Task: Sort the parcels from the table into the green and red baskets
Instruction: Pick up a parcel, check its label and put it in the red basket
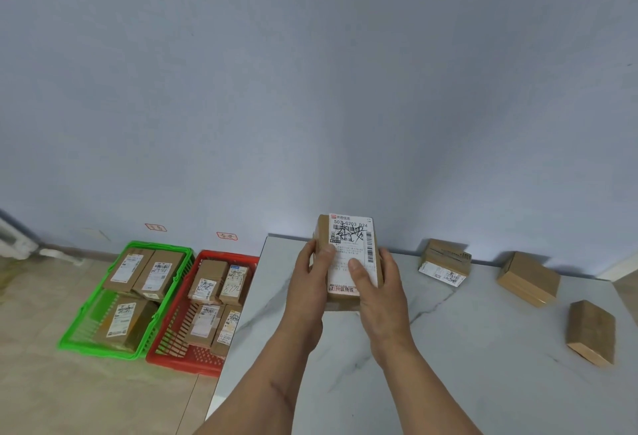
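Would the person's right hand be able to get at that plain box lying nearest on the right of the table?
Probably not right now: the right hand and the left hand both hold the labelled parcel. Nothing stands between it and the plain box on the table.

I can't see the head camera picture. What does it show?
Two hands, left hand and right hand, hold a labelled parcel above a white table. Three more boxes lie there; a green basket and a red basket on the floor hold parcels.
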